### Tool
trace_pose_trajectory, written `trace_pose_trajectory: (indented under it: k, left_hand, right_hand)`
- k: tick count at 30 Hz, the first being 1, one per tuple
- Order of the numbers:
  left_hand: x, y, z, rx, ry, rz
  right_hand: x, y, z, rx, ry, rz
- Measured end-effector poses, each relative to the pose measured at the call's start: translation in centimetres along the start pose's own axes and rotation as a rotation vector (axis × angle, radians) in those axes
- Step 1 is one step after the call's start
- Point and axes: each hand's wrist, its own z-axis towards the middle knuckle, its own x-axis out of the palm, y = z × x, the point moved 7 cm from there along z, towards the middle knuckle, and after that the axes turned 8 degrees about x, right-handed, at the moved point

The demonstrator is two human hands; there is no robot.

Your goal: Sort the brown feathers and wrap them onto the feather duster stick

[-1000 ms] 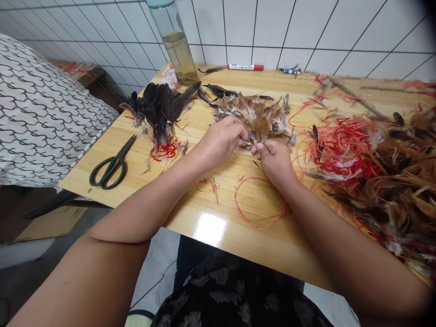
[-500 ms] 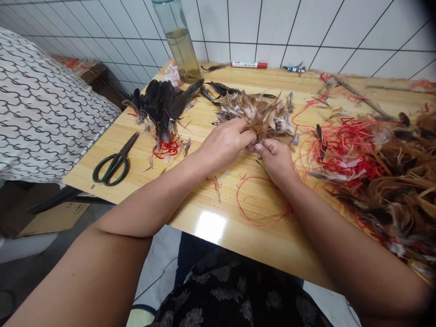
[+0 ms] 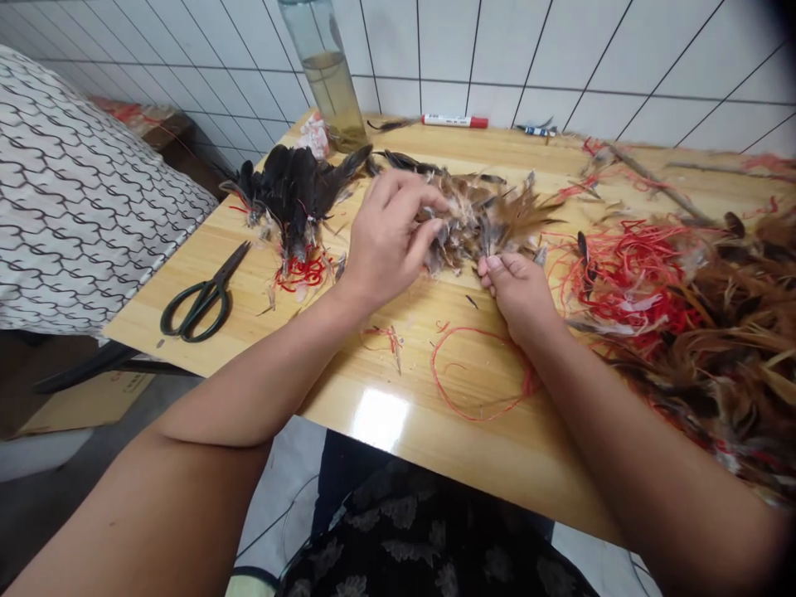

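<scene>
A pile of brown and white feathers point(image 3: 491, 215) lies in the middle of the wooden table point(image 3: 473, 431). My left hand point(image 3: 389, 236) reaches onto the pile's left side, its fingers curled and pinching into the feathers. My right hand point(image 3: 519, 290) is closed in a fist at the pile's near edge, gripping a small bunch of brown feathers point(image 3: 519, 217) by the quills. A loose loop of red thread point(image 3: 478, 377) lies on the table below my right hand.
A bunch of black feathers point(image 3: 292, 191) with red thread lies to the left, green-handled scissors point(image 3: 199, 298) nearer the left edge. A glass bottle point(image 3: 327, 75) and a red marker point(image 3: 453, 121) stand by the tiled wall. A big heap of feathers and red thread point(image 3: 690, 307) fills the right.
My left hand has let go of the bunch near my right hand and moved up and left onto the pile. My right hand stays closed on its feathers, which now fan out to the right.
</scene>
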Motion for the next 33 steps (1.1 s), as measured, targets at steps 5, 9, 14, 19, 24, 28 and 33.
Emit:
trace_pose_trajectory:
  k: [5, 9, 14, 19, 24, 28, 33]
  left_hand:
    - [3.3, 2.2, -1.4, -0.320, 0.281, -0.341]
    - [5.6, 1.5, -2.3, -0.430, 0.352, -0.640]
    - [6.5, 0.6, -3.0, -0.559, 0.334, -0.879]
    - [7.2, 0.7, -3.6, -0.642, 0.289, -1.135]
    - [7.7, 0.8, -4.1, -0.648, 0.326, -1.253]
    - [7.1, 0.7, -3.6, -0.598, 0.324, -1.141]
    - [6.7, 0.8, -3.4, -0.576, 0.269, -1.028]
  right_hand:
    - [0.2, 0.1, -0.1, 0.001, 0.058, -0.026]
    - [0.9, 0.6, -0.6, -0.020, 0.115, -0.112]
    - [2.1, 1.5, -1.4, -0.084, 0.241, -0.141]
    - [2.4, 2.0, -2.0, -0.102, 0.341, -0.104]
    - [3.0, 2.5, -2.4, -0.177, 0.472, -0.104]
    - [2.8, 2.5, -2.2, -0.193, 0.412, -0.069]
    - [2.4, 2.5, -2.1, -0.188, 0.360, -0.061]
